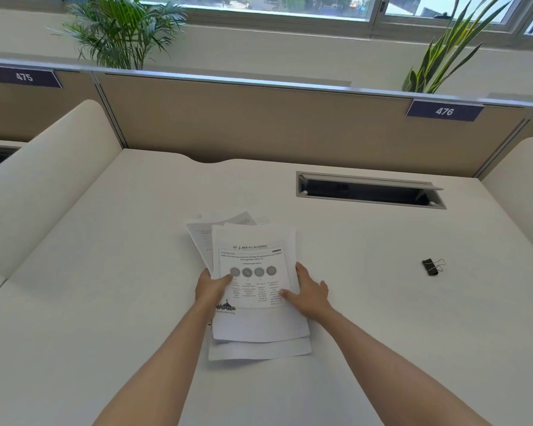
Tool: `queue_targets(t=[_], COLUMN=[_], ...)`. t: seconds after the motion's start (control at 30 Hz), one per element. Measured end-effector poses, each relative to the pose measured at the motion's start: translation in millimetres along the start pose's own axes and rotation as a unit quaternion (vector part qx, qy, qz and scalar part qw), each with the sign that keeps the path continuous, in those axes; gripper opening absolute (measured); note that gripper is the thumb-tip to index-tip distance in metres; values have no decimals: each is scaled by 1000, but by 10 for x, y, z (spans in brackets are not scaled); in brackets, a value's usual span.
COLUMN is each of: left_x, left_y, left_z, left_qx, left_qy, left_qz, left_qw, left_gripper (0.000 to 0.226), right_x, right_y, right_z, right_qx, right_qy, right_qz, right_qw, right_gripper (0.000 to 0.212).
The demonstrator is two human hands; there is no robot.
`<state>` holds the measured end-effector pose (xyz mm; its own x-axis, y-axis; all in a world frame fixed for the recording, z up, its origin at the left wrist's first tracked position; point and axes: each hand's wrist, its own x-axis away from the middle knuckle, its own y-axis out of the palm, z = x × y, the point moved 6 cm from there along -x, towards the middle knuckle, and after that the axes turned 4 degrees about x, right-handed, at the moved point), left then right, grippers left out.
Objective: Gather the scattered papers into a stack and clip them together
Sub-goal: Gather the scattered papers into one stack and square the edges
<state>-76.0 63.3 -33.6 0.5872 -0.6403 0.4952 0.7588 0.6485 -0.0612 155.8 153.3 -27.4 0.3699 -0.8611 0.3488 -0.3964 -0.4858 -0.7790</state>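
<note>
While the papers (254,284) were mostly piled mid-desk (105,302), edges still stuck out crooked, so gathering wasn't quite finished. My left hand (211,287) and right hand (310,292) lay open, pressing the pile's sides, gripping nothing. Clip (430,267) sat untouched, well off right.

Papers (253,290) lie flat in a loose, uneven pile, top sheet printed w/ a heading and four grey circles (a few sheets underneath fan out past its edges). Black binder clip (432,267), wire handles out, sits well right of the papers.
</note>
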Motion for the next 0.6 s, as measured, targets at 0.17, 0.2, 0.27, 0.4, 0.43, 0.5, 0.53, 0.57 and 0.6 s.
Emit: queue_targets(t=[0.17,0.2,0.27,0.4,0.43,0.5,0.53,0.57,0.6], left_x=[62,81,115,193,226,291,323,354,388], left_y=[20,24,31,32,36,50,62,75,92], left_z=[160,186,223,308,347,432,478,521,571], left_qx=[19,30,62,128,143,164,171,176,179], left_qy=[84,93,104,119,126,141,147,154,162], left_qz=[-33,-39,-49,-57,-64,-81,-92,-104,-114], left_qw=[996,994,991,983,979,973,970,967,964], left_gripper=[30,28,27,29,25,23,22,22,22], right_x=[66,78,88,88,89,84,83,90,108], right_y=[-150,-159,-187,-291,-329,-430,-495,-564,-648], right_z=[16,18,26,39,31,-15,-57,-108,-154], right_qx=[-112,-131,-182,-318,-355,-428,-460,-482,-494], right_qy=[-7,-5,3,29,30,16,-3,-24,-43], right_qz=[48,50,55,65,64,61,58,59,67], right_qw=[993,990,982,945,932,902,886,874,866], right_gripper=[68,67,65,63,62,50,41,32,28])
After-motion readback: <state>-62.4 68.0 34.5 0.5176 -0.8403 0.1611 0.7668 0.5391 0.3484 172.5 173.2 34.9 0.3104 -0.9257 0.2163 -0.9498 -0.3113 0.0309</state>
